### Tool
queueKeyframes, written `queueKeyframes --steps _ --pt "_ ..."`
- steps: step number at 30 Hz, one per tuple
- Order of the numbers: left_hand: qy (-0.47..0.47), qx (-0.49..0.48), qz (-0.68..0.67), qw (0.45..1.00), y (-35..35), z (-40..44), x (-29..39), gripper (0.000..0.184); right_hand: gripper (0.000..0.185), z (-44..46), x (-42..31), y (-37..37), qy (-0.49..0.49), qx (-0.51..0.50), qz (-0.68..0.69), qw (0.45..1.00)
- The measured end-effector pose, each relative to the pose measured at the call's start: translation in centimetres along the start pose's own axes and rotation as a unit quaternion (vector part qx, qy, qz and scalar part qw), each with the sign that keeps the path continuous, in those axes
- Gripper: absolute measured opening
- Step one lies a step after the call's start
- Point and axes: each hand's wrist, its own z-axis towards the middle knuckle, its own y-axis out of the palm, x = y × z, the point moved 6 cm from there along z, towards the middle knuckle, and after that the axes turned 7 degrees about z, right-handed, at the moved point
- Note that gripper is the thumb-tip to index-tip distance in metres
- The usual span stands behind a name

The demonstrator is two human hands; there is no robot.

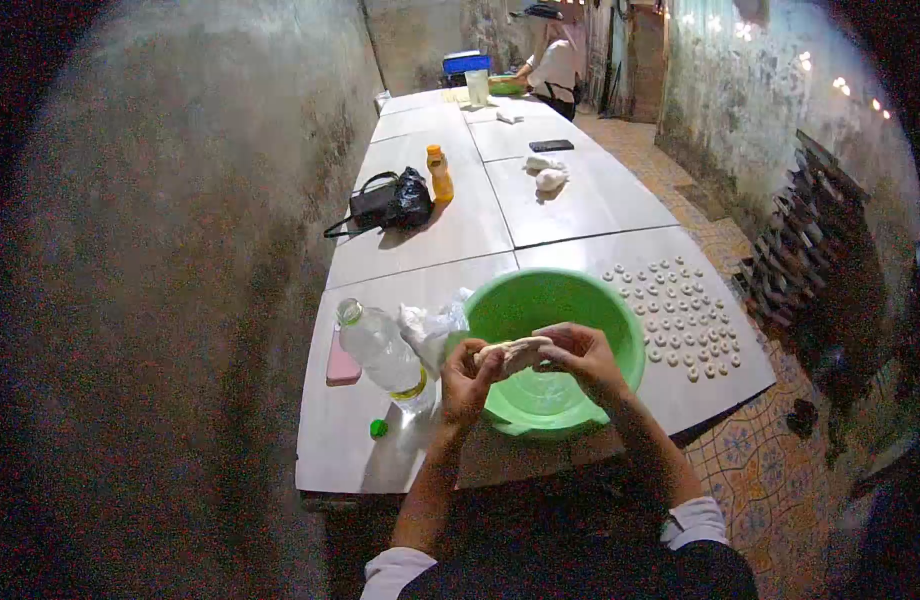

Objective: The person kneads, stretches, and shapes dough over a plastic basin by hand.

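Note:
A pale strip of dough [515, 353] is stretched between my two hands, above a large green basin [628, 330]. My left hand [468, 382] grips its left end, thumb pressed against it. The other end is pinched by my right hand [580, 355]. Only a bare green bottom and wall show in the visible part of the basin. To the right, many small dough rings [680, 320] lie in rows on the white table [420, 262]. Left of the basin are a clear plastic bottle [380, 350] and a white plastic bag [430, 330].
A pink case [342, 362] and green cap [378, 428] lie near the bottle. Farther up are a black bag [395, 203], an orange-capped bottle [439, 175], white bundles [548, 175] and a dark phone [551, 146]. A person [555, 65] stands at the far end.

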Motion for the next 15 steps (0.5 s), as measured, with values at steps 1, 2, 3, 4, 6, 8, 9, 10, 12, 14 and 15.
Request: queueKeyframes --steps 1,2,3,4,6,8,9,10,12,14,15 --pt "0.002 0.002 -0.001 1.000 0.1 0.2 0.6 0.032 0.025 0.1 -0.2 0.1 -0.001 -0.002 -0.002 1.000" --pt "-0.015 -0.058 -0.121 0.991 0.9 0.5 1.1 0.033 0.026 0.0 -0.5 0.6 -0.011 -0.017 0.009 1.000" --pt "-0.033 -0.117 -0.238 0.964 1.8 0.5 1.7 0.035 0.027 -0.1 -0.8 1.0 -0.019 -0.032 0.022 0.999" --pt "-0.069 -0.179 -0.239 0.952 2.6 0.5 2.0 0.031 0.028 0.1 -0.3 0.8 -0.025 -0.041 -0.024 0.999" --pt "-0.041 -0.178 -0.158 0.970 2.9 1.0 2.1 0.030 0.030 0.4 -0.4 0.5 -0.078 -0.033 -0.163 0.983" --pt "-0.024 -0.141 -0.058 0.988 2.7 1.6 2.1 0.027 0.034 0.3 -1.4 0.3 -0.137 0.008 -0.418 0.898" --pt "-0.018 -0.144 -0.058 0.988 2.7 1.7 1.7 0.027 0.034 0.2 -2.3 0.5 -0.142 0.011 -0.421 0.896" --pt "-0.057 -0.117 -0.095 0.987 2.1 1.9 0.4 0.027 0.038 -0.2 -3.9 1.4 -0.212 -0.003 -0.478 0.852" --pt "-0.110 -0.103 -0.135 0.979 2.0 1.9 -0.8 0.026 0.050 -0.3 -4.4 2.5 -0.247 -0.073 -0.453 0.854" --pt "-0.063 -0.099 -0.096 0.988 2.4 2.3 -4.9 0.027 0.053 0.5 -1.7 2.6 -0.267 -0.115 -0.453 0.843" --pt "-0.008 -0.099 -0.056 0.993 2.7 2.5 -5.8 0.029 0.055 0.7 -0.8 3.2 -0.293 -0.154 -0.456 0.826"
